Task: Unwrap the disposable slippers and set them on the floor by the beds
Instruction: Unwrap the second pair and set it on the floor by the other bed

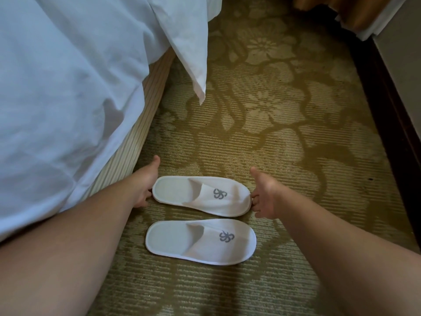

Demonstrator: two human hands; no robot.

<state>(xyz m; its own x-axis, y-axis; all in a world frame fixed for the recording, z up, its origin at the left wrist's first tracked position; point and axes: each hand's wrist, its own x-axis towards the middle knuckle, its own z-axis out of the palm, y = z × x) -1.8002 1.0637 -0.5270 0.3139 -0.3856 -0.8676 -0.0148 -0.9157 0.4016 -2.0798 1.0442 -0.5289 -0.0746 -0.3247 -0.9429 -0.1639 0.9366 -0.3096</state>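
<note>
Two white disposable slippers with a grey logo lie flat on the patterned carpet, toes pointing right. The far slipper [201,195] sits between my hands. My left hand [145,185] touches its heel end with the fingertips, thumb raised. My right hand [265,197] touches its toe end, fingers curled at the rim, thumb up. The near slipper [200,241] lies parallel just below it, with no hand on it. No wrapper is in view.
A bed with a white duvet [68,87] fills the left, its striped base [139,142] running beside the slippers. A duvet corner [193,65] hangs down ahead. A dark skirting board and wall [391,106] bound the carpet [273,137] on the right.
</note>
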